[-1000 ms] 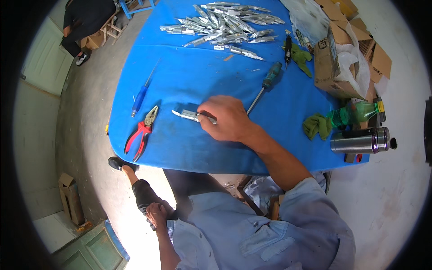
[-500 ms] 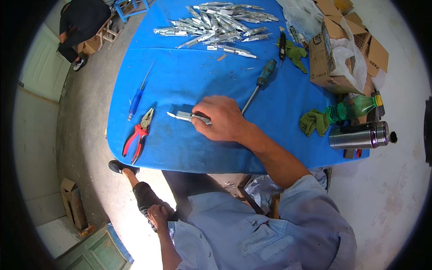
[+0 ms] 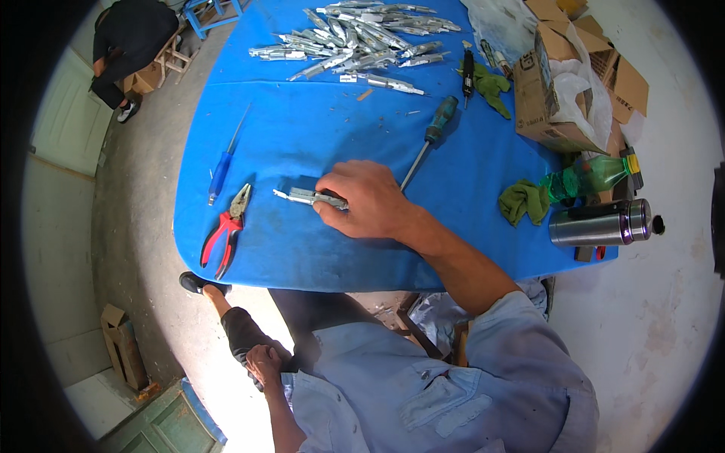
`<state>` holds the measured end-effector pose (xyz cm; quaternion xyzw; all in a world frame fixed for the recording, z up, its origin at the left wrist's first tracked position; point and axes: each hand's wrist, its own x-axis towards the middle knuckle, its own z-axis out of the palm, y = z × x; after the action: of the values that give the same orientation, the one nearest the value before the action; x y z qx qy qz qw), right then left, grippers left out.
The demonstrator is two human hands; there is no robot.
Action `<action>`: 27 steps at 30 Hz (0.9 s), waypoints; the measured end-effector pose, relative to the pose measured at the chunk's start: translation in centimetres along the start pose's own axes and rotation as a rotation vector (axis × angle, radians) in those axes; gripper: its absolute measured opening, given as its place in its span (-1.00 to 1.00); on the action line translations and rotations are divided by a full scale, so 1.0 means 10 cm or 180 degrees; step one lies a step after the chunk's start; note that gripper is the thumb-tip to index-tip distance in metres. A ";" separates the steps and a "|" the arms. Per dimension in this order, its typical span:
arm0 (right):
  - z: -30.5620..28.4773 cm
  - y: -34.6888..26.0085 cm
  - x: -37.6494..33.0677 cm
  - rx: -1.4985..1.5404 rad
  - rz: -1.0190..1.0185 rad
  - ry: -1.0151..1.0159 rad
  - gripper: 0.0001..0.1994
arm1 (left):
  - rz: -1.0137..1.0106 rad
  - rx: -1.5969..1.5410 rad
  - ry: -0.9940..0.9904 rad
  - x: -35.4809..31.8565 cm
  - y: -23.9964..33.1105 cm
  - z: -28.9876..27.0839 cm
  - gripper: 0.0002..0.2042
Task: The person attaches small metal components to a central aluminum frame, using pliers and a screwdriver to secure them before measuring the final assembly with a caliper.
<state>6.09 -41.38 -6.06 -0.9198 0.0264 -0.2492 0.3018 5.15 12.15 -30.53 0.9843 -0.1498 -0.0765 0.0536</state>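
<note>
Right hand (image 3: 366, 200) pinches silvery metal part (image 3: 303, 196); part juts left from grip, above blue table (image 3: 287, 143). Pliers (image 3: 231, 222) farther left; teal-handled screwdriver (image 3: 441, 119) beyond grip, rightward. Left hand (image 3: 264, 365) below grip, by leg (image 3: 243, 332); clenched or loose, cannot tell.

On my remote view, I see dark printing (image 3: 545, 69) on the cardboard box (image 3: 532, 102) beyond the green bottle (image 3: 604, 175). Also, small print (image 3: 625, 106) is on the cardboard flap (image 3: 631, 86), beyond this same bottle and farther right. I cannot read either clearly.
</note>
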 end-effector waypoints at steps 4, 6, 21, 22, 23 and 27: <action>-0.01 0.01 0.00 -0.0054 -0.0008 -0.0048 -0.81 | 0.0146 -0.0063 0.0173 0.02 0.03 -0.02 -0.89; -0.02 0.01 0.00 -0.0137 -0.0006 -0.0053 -0.81 | 0.0261 -0.0342 -0.0006 0.06 0.01 0.00 -0.90; -0.01 -0.12 0.03 -0.0139 -0.0008 -0.0118 -0.87 | -0.1002 -0.2128 0.0743 0.80 0.83 -1.80 -0.67; 0.03 -0.15 0.05 -0.0078 -0.0042 -0.0121 -0.87 | -0.0891 -0.2156 0.0831 0.79 0.80 -1.90 -0.66; -0.01 -0.11 0.03 -0.0156 -0.0009 -0.0089 -0.87 | -0.0727 -0.2059 0.0840 0.95 0.96 -1.96 -0.65; -0.02 -0.10 0.02 -0.0159 0.0023 -0.0072 -0.86 | -0.0455 -0.2180 0.0956 1.19 1.37 -2.35 -0.66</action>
<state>6.09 -40.69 -5.28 -0.9298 0.0325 -0.2369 0.2799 16.36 -2.46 -7.24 0.9176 -0.0369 0.0193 0.3954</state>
